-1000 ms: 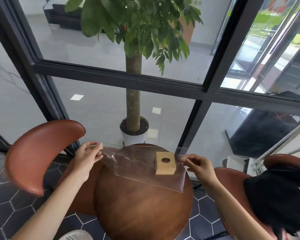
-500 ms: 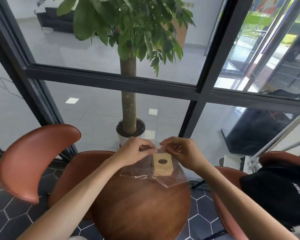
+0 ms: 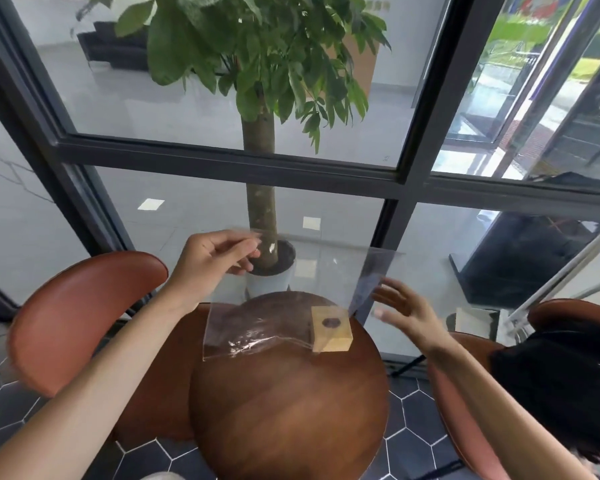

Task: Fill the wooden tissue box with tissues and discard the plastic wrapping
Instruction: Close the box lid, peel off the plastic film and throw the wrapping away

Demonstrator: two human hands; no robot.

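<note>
A small wooden tissue box with a round hole in its top stands at the far right of the round wooden table. A clear plastic wrapping hangs as a wide sheet above the table and in front of the box. My left hand pinches its upper left corner, raised above the table's far edge. My right hand hovers to the right of the box with fingers spread, just beside the sheet's right edge and holding nothing. No tissues are visible.
Brown leather chairs stand at the left and right of the table. A black garment lies on the right chair. Behind the table is a glass wall with dark frames, and beyond it a potted tree.
Both hands were together pinching the wrapping above the box. Now the left hand has lifted the sheet up and left, and the right hand has let go and moved right.
</note>
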